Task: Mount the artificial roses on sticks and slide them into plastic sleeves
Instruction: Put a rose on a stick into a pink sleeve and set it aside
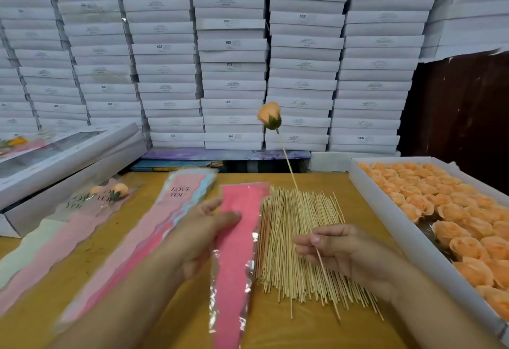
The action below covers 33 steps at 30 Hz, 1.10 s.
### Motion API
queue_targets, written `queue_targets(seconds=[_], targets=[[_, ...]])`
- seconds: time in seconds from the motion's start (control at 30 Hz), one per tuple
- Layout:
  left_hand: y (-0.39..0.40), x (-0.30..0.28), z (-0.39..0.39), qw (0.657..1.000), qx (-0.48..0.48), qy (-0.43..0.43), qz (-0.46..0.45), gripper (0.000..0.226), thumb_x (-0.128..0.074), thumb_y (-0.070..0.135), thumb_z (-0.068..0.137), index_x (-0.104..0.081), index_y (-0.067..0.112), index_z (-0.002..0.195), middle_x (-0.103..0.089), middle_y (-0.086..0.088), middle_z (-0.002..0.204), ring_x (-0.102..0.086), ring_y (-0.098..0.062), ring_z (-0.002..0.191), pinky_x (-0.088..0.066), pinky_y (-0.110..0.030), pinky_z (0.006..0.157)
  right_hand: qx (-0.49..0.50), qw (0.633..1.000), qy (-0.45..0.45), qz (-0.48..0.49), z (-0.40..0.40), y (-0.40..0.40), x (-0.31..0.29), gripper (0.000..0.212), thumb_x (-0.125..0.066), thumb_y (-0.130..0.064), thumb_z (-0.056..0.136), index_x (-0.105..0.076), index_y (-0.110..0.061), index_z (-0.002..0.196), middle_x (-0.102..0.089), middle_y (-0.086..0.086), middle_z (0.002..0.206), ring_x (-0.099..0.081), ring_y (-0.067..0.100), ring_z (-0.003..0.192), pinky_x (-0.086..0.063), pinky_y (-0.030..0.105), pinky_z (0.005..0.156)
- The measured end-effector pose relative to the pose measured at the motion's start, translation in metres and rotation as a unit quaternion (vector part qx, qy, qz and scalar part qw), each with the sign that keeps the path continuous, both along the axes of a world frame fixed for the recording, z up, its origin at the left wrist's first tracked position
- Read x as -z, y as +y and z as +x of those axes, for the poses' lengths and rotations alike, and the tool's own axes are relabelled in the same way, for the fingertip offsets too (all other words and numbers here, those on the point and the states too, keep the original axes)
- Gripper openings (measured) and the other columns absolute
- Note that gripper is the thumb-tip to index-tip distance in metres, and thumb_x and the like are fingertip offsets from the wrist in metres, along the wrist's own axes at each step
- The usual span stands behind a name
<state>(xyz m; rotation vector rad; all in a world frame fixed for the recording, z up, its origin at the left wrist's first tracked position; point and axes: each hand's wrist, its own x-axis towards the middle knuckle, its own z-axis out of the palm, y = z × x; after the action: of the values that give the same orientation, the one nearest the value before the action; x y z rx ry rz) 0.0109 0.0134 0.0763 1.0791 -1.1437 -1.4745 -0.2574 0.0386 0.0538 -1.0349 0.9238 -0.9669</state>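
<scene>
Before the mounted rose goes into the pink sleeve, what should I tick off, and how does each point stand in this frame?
1. Rose seated on its stick: ok, the head sits on the tip.
2. Right hand grips the stick: ok, pinched near its lower end.
3. Left hand holds the pink sleeve: ok, thumb on top, near its wide end.
4. Sleeve mouth opened: cannot tell, it looks flat.
5. Stick end aimed at the sleeve mouth: not ok, the stick stands over the pile of sticks, beside the sleeve.
6. Finished roses set aside: ok, sleeved rose lies at left.
</scene>
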Motion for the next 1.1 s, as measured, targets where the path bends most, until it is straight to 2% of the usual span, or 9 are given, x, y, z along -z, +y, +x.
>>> queue_targets(seconds=[0.07, 0.23, 0.57, 0.67, 0.77, 0.87, 0.93, 1.03, 1.1], targets=[[0.010, 0.006, -0.019, 1.000, 0.018, 0.018, 0.004, 0.043, -0.066, 0.000, 0.090, -0.059, 0.010, 0.131, -0.074, -0.023, 0.103, -0.074, -0.027, 0.073, -0.061, -0.036, 0.063, 0.012, 0.999, -0.035, 0.010, 0.002, -0.002, 0.002, 0.037, -0.073, -0.004, 0.074, -0.065, 0.008, 0.109, -0.071, 0.024, 0.113, -0.071, 0.033, 0.106, -0.061, 0.030, 0.076], [0.031, 0.024, -0.049, 0.996, 0.076, -0.030, 0.025, 0.047, -0.073, 0.010, 0.086, -0.059, 0.031, 0.126, -0.077, -0.017, 0.097, -0.075, -0.027, 0.073, -0.059, -0.038, 0.066, 0.013, 0.995, -0.093, -0.018, -0.001, -0.004, -0.001, 0.017, -0.072, -0.008, 0.074, -0.080, -0.004, 0.088, -0.075, 0.018, 0.102, -0.074, 0.024, 0.092, -0.060, 0.027, 0.075], [0.045, 0.031, -0.053, 0.976, 0.189, -0.095, 0.052, 0.023, -0.069, 0.000, 0.090, -0.072, 0.012, 0.110, -0.077, -0.014, 0.104, -0.076, -0.022, 0.085, -0.062, -0.032, 0.067, 0.101, 0.991, -0.067, -0.052, -0.009, -0.011, 0.001, 0.020, -0.073, -0.013, 0.073, -0.080, -0.006, 0.090, -0.076, 0.013, 0.106, -0.074, 0.018, 0.093, -0.058, 0.022, 0.071], [0.041, 0.032, -0.050, 0.969, 0.218, -0.094, 0.059, 0.022, -0.073, 0.013, 0.090, -0.075, 0.020, 0.111, -0.075, -0.011, 0.113, -0.073, -0.026, 0.102, -0.061, -0.040, 0.086, 0.091, 0.993, -0.050, -0.053, -0.008, -0.009, -0.001, 0.019, -0.073, -0.013, 0.075, -0.080, -0.002, 0.088, -0.075, 0.017, 0.105, -0.074, 0.021, 0.092, -0.058, 0.023, 0.071], [0.034, 0.030, -0.052, 0.980, 0.181, -0.042, 0.064, 0.030, -0.079, 0.030, 0.082, -0.075, 0.022, 0.111, -0.076, -0.011, 0.111, -0.074, -0.026, 0.097, -0.061, -0.035, 0.078, 0.043, 0.997, -0.015, -0.063, -0.002, -0.003, -0.004, 0.021, -0.073, -0.015, 0.077, -0.079, 0.000, 0.090, -0.075, 0.019, 0.103, -0.074, 0.024, 0.091, -0.059, 0.025, 0.073], [0.024, 0.022, -0.054, 0.992, 0.113, -0.007, 0.056, 0.025, -0.076, 0.038, 0.078, -0.077, 0.024, 0.098, -0.078, -0.008, 0.103, -0.076, -0.025, 0.091, -0.060, -0.032, 0.067, -0.006, 0.998, 0.012, -0.060, 0.003, 0.003, -0.005, 0.024, -0.071, -0.012, 0.081, -0.075, 0.006, 0.097, -0.073, 0.024, 0.104, -0.073, 0.028, 0.092, -0.059, 0.028, 0.075], [0.016, 0.017, -0.055, 0.995, 0.082, 0.013, 0.049, 0.036, -0.075, 0.039, 0.079, -0.071, 0.018, 0.108, -0.077, -0.011, 0.105, -0.075, -0.027, 0.087, -0.060, -0.034, 0.065, -0.034, 0.998, 0.027, -0.056, 0.006, 0.007, -0.006, 0.019, -0.072, -0.009, 0.081, -0.076, 0.004, 0.095, -0.075, 0.020, 0.097, -0.073, 0.025, 0.087, -0.058, 0.026, 0.073], [0.009, 0.014, -0.057, 0.997, 0.036, 0.053, 0.049, 0.050, -0.077, 0.034, 0.080, -0.063, 0.010, 0.121, -0.073, -0.019, 0.113, -0.072, -0.031, 0.093, -0.062, -0.044, 0.075, -0.060, 0.996, 0.045, -0.054, 0.008, 0.010, -0.007, 0.011, -0.073, -0.008, 0.079, -0.079, -0.003, 0.086, -0.075, 0.012, 0.086, -0.072, 0.018, 0.078, -0.056, 0.022, 0.068], [0.007, 0.018, -0.057, 0.996, 0.011, 0.069, 0.048, 0.042, -0.078, 0.024, 0.081, -0.062, 0.008, 0.116, -0.072, -0.017, 0.112, -0.068, -0.032, 0.093, -0.058, -0.053, 0.084, -0.066, 0.995, 0.056, -0.054, 0.008, 0.011, -0.007, 0.013, -0.075, -0.010, 0.078, -0.079, -0.001, 0.087, -0.075, 0.013, 0.086, -0.070, 0.018, 0.078, -0.056, 0.023, 0.068]])
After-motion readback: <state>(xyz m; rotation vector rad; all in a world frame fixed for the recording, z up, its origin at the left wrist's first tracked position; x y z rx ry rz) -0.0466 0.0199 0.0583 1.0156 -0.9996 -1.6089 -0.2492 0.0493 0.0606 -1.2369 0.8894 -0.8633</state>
